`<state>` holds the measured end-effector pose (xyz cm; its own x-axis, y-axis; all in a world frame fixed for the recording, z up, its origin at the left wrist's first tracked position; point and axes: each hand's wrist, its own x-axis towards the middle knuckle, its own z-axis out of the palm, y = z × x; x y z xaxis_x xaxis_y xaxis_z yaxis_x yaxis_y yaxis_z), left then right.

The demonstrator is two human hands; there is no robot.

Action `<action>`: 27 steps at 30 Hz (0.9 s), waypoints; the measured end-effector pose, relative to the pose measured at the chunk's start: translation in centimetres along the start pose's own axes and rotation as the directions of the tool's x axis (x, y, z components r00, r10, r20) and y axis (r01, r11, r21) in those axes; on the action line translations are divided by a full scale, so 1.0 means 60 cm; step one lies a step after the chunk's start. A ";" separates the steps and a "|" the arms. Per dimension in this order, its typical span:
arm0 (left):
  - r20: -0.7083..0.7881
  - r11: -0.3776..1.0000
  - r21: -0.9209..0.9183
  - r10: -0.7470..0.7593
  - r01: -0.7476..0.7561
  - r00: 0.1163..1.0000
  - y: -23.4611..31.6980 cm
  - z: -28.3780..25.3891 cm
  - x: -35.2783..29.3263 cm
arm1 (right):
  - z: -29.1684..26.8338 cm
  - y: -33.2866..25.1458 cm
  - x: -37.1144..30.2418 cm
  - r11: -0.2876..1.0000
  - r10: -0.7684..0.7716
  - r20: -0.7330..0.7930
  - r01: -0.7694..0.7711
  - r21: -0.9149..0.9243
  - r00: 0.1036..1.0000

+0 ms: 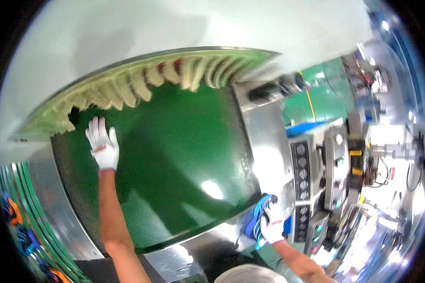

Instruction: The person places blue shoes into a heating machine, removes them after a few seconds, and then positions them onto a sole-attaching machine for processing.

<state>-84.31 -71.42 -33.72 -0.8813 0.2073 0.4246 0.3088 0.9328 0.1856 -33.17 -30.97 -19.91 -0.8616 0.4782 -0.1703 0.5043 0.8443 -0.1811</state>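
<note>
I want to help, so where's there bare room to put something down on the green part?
The green belt has a big bare patch between the left hand and the metal strip on the right, below the fringed curtain. It's crowded at the lower right corner, where the right hand holds a blue shoe-like thing, and up by the curtain.

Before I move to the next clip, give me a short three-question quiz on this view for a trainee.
1. True or false: the left hand is stretched out over the green surface.
2. What hangs just beyond the left hand? A) metal chains; B) pale strips; C) blue ropes.
3. Fill in: the item at the right hand is mainly ____.

Key: 1 true; 2 B; 3 blue.
</note>
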 end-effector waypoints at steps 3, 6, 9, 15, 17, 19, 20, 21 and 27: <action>0.091 0.999 0.011 0.047 -0.049 0.995 0.076 -0.055 -0.110 | 0.022 0.024 -0.019 0.999 0.024 -0.065 -0.027 -0.040 0.998; 0.250 0.994 -0.112 0.029 0.000 0.968 0.180 -0.101 -0.230 | 0.034 0.038 -0.026 0.996 0.067 -0.131 -0.058 0.072 0.989; 0.449 0.966 -0.258 0.126 -0.007 0.885 0.292 -0.153 -0.323 | 0.020 0.027 -0.023 0.987 0.160 0.016 -0.160 0.034 0.987; 0.722 0.788 -0.552 0.287 0.273 0.630 0.478 -0.214 -0.456 | -0.096 0.017 -0.035 0.891 0.159 0.004 -0.145 0.431 0.987; 0.767 0.727 -0.599 0.401 0.336 0.500 0.591 -0.296 -0.461 | -0.106 0.058 -0.081 0.830 0.178 -0.154 -0.065 0.554 0.972; 0.706 0.613 -0.703 0.542 0.361 0.456 0.672 -0.334 -0.492 | -0.102 0.121 -0.122 0.772 0.217 -0.146 -0.078 0.631 0.965; 0.722 0.559 -0.692 0.554 0.457 0.414 0.699 -0.330 -0.507 | -0.117 0.147 -0.142 0.736 0.228 -0.122 -0.089 0.671 0.966; 0.694 0.629 -0.714 0.579 0.306 0.428 0.743 -0.355 -0.515 | -0.121 0.180 -0.174 0.576 0.294 -0.028 -0.154 0.803 0.955; 0.598 0.796 -0.592 0.539 -0.127 0.593 0.833 -0.335 -0.530 | -0.050 0.363 -0.285 0.528 0.372 0.073 -0.275 0.803 0.925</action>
<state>-33.66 -37.28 -20.15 -0.5702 0.8021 -0.1776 0.5693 0.5417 0.6184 -7.61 -20.03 -18.01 -0.6055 0.7391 -0.2952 0.5494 0.1198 -0.8270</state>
